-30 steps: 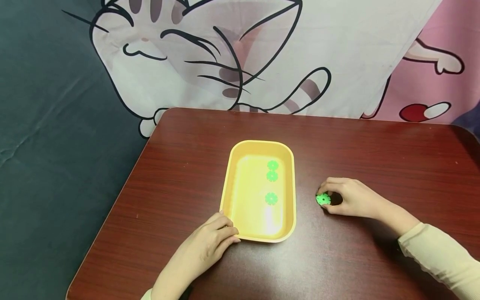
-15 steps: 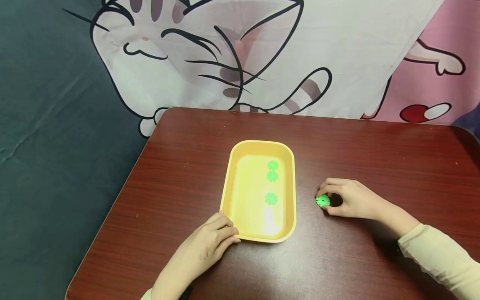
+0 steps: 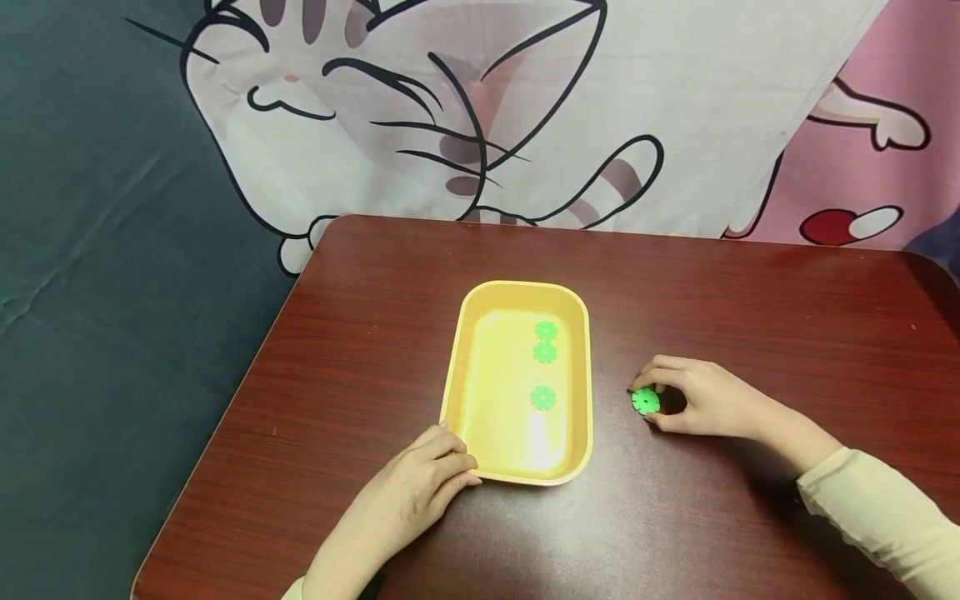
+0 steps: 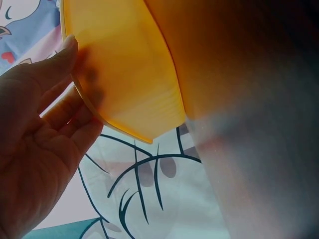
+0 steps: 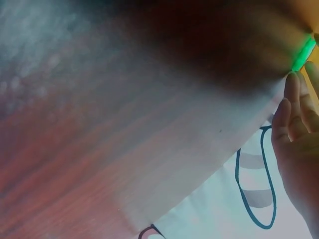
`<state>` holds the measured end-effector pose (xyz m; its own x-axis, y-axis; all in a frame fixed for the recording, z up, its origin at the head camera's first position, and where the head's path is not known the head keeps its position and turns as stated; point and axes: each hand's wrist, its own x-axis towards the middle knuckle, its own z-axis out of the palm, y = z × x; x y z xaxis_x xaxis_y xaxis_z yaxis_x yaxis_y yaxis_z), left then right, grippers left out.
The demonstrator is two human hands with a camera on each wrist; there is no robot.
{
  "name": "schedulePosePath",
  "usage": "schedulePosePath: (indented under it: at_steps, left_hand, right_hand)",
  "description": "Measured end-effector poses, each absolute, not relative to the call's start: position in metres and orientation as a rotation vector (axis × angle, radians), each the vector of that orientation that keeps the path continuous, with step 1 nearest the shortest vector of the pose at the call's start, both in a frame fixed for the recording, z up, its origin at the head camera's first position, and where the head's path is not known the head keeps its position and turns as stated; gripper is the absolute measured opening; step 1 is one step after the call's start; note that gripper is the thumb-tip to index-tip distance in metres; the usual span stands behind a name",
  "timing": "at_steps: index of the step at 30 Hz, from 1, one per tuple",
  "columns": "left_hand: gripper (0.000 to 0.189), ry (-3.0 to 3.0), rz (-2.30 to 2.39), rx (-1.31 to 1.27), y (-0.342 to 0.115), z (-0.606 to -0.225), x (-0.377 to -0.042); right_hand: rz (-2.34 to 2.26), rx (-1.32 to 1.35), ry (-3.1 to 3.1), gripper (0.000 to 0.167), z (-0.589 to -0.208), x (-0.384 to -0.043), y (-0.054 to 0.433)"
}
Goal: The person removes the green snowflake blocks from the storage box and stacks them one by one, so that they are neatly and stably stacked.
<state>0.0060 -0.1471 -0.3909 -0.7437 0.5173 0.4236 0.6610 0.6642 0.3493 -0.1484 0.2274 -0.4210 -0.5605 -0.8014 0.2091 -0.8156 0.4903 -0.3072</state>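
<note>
A yellow tray (image 3: 491, 379) lies on the table, with three green notched discs (image 3: 543, 398) in its right half. At its near left corner, my left hand (image 3: 411, 490) holds the rim; the left wrist view has the thumb and fingers at the edge of the tray wall (image 4: 132, 74). Right of the tray, my right hand (image 3: 693, 397) pinches another green notched disc (image 3: 645, 402) between thumb and fingers, low over or on the tabletop. In the right wrist view this green piece (image 5: 303, 54) appears edge-on at the fingertips; whether it is more than one disc I cannot tell.
The dark red-brown wooden table (image 3: 360, 333) has its left edge running down the view. Behind it hangs a cloth (image 3: 697, 100) printed with a cartoon cat, and a pink panel (image 3: 907, 67) at the right.
The disc in my right hand has shifted and tilted slightly between the fingers. My left hand and the tray stay where they were.
</note>
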Motion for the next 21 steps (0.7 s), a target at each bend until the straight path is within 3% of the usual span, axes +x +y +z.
schedulePosePath:
  at_steps: [21]
  left_hand:
    - [0.008,-2.595,-0.733,-0.941,-0.1474,-0.3914,0.0056]
  right_hand:
    - [0.646,1.5,-2.704,0.038,-0.4153,-0.1506,0.23]
